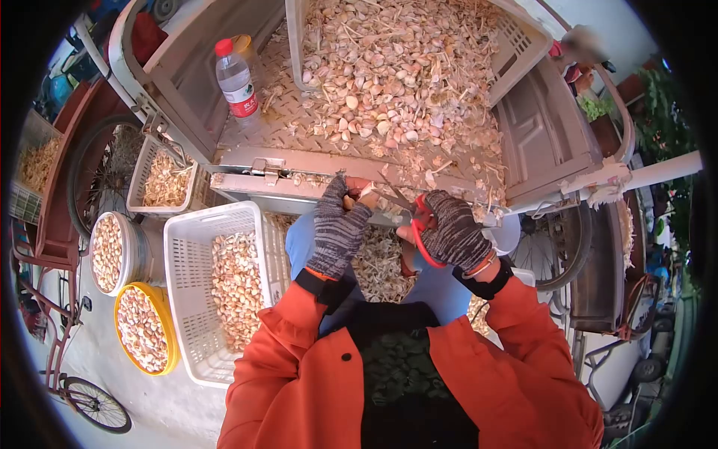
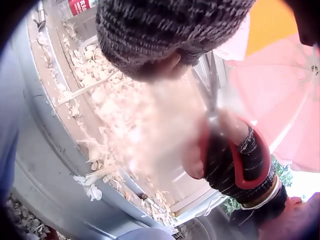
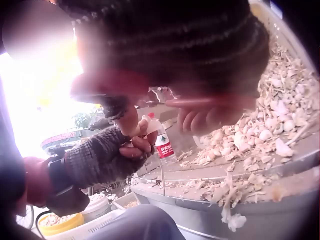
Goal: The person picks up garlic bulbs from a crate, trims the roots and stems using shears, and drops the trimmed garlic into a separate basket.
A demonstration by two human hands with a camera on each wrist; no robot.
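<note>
My left hand (image 1: 335, 233), in a grey knitted fingerless glove, pinches a whitish garlic bulb (image 3: 151, 126) between thumb and fingers. A thin dry stem (image 3: 162, 172) hangs below it in the right wrist view. My right hand (image 1: 453, 233), gloved alike, grips red-handled scissors (image 1: 421, 228), with fingers through the loops. Their blades (image 2: 212, 87) stand apart in the left wrist view and point toward the left hand. Both hands are over the front edge of a metal cargo bed (image 1: 329, 161). Behind them lies a heap of loose garlic (image 1: 404, 75).
A tipped crate (image 1: 294, 45) surrounds the heap, and a water bottle (image 1: 238, 82) stands left of it. At left are a white crate (image 1: 187, 299), a white bucket (image 1: 133, 254) and a yellow tub (image 1: 168, 322), all holding garlic cloves. Skins and stems litter the bed's edge.
</note>
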